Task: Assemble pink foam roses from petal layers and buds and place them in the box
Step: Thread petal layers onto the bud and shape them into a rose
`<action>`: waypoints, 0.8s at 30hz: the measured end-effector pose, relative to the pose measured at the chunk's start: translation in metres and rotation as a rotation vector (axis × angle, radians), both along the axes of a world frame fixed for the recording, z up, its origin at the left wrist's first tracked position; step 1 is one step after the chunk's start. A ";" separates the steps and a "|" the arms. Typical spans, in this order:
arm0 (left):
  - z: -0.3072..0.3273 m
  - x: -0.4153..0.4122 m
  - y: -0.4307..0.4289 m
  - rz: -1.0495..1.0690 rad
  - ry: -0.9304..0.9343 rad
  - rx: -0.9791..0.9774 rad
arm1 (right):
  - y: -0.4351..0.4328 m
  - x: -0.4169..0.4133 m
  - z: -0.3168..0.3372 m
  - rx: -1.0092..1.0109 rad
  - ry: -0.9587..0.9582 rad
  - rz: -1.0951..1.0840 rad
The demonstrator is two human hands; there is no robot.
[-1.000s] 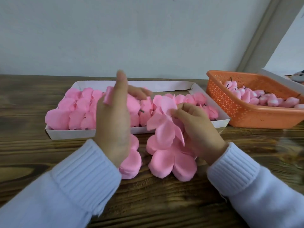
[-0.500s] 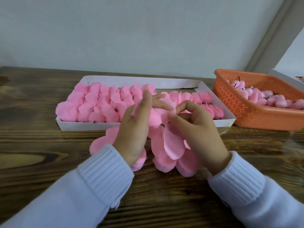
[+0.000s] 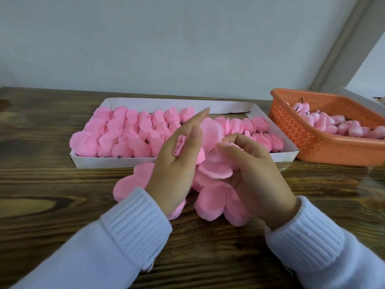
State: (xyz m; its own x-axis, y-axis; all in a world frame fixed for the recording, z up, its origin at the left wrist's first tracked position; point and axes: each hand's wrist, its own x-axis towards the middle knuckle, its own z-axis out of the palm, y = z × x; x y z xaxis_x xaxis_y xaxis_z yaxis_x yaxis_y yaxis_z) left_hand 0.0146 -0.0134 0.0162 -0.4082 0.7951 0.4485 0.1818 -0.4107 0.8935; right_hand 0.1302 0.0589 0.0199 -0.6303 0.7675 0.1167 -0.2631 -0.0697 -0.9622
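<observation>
My left hand [image 3: 175, 170] is raised on edge over the table with a small rolled pink bud [image 3: 179, 146] tucked between its fingers; one finger points up toward the box. My right hand [image 3: 258, 178] has curled fingers that pinch a pink petal layer [image 3: 216, 165], lifted and pressed against the left hand. Under both hands lie flat petal layers: one stack [image 3: 131, 184] at the left and another [image 3: 216, 203] at the right. The white box [image 3: 129, 162] behind them holds rows of finished pink roses [image 3: 125, 138].
An orange perforated basket [image 3: 308, 142] with several pink buds [image 3: 333, 127] stands at the right, touching the box's corner. A white tray edge [image 3: 362, 99] shows behind it. The dark wooden table [image 3: 41, 184] meets a pale wall at the back.
My left hand came back from over the box to the petal stacks with the bud. My right hand lifted a petal layer up against it. The camera view shifted slightly.
</observation>
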 end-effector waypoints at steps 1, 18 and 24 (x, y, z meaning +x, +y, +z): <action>-0.001 -0.001 0.001 0.011 -0.005 -0.001 | -0.001 0.000 0.001 -0.028 0.023 0.038; -0.004 -0.005 0.006 0.014 -0.084 -0.033 | -0.002 -0.001 -0.003 0.368 0.010 0.161; -0.006 -0.002 0.004 -0.057 -0.025 -0.028 | -0.006 -0.002 -0.002 0.328 0.028 0.078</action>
